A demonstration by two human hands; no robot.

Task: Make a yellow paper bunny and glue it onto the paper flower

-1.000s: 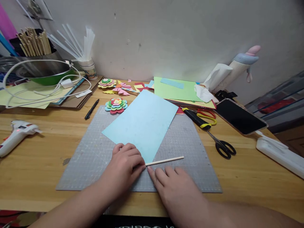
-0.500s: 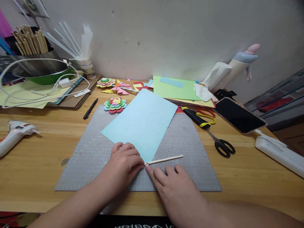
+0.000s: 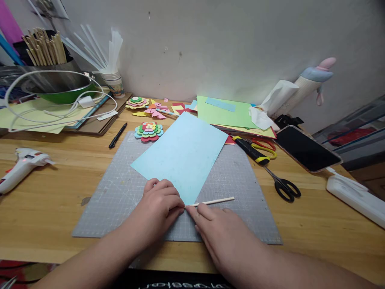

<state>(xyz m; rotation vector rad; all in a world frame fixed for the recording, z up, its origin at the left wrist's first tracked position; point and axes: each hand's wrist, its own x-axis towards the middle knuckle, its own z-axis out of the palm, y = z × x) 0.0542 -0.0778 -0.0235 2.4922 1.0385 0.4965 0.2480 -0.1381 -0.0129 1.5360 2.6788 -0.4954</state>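
A light blue sheet of paper (image 3: 183,156) lies askew on the grey cutting mat (image 3: 234,216), its lowest corner towards me. Across that corner rests a thin, pale wooden stick (image 3: 221,200), its free end pointing right. My left hand (image 3: 162,208) is closed, pinching the stick's left end at the paper corner. Just beside it, my right hand (image 3: 219,228) is also closed, its fingertips holding the stick against the corner. The stick's left end is hidden by the fingers.
A white glue gun (image 3: 25,164) lies left, near a black pen (image 3: 118,135). Layered paper flowers (image 3: 148,131) sit behind the mat. On the right are black-handled scissors (image 3: 287,188), a utility knife (image 3: 251,150), a phone (image 3: 308,148) and a white power strip (image 3: 355,196).
My right hand's fingers have shifted forward and now cover more of the stick near the corner. My left hand keeps its pinch. The whole view has shifted slightly.
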